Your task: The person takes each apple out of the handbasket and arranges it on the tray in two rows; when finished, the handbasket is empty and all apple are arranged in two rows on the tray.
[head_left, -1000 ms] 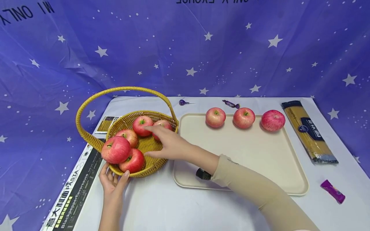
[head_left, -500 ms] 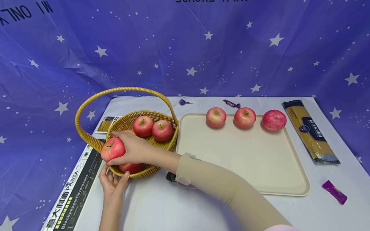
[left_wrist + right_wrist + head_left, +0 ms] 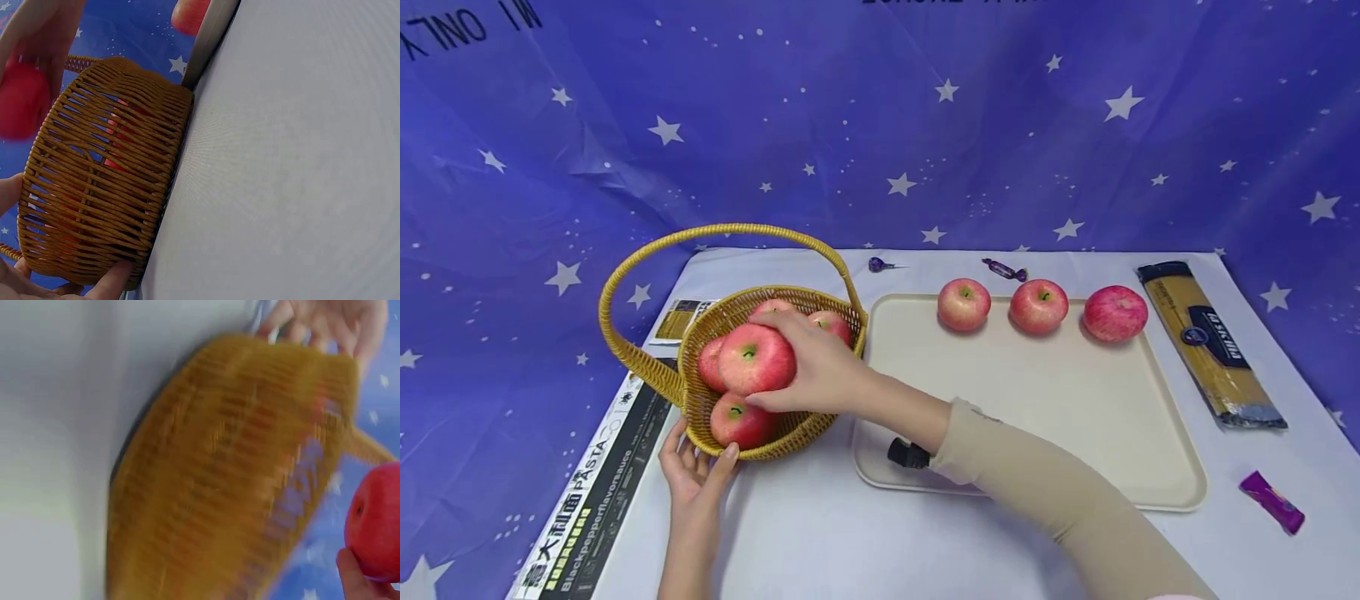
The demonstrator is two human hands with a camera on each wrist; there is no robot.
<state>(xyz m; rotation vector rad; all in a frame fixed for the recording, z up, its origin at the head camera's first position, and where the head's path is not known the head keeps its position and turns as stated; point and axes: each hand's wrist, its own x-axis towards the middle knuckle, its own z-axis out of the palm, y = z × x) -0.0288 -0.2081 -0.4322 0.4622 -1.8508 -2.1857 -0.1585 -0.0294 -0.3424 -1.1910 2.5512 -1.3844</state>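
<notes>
My right hand (image 3: 823, 367) grips a red apple (image 3: 752, 358) above the wicker basket (image 3: 805, 433), with the thumb below and the fingers behind it. The right wrist view, blurred, has this apple (image 3: 378, 522) off the basket's rim. At the basket's near left side, my left hand (image 3: 692, 479) holds the wall, thumb at the rim and fingers against the weave. Inside the basket lie a near apple (image 3: 743, 421), a left one (image 3: 710, 364) partly covered by the held apple, and two at the back, partly behind my right hand. The tall handle (image 3: 730, 228) arches over the back.
A beige tray (image 3: 1022, 400) stands right of the basket, with three apples (image 3: 1039, 307) along its far edge. Pasta packs (image 3: 1213, 346) lie at the right and left. Wrapped sweets (image 3: 1272, 502) and a lollipop (image 3: 877, 265) lie on the white cloth.
My right hand reached to the basket's left edge, took hold of the top apple and has lifted it rightward over the basket. My left hand stays at the basket.
</notes>
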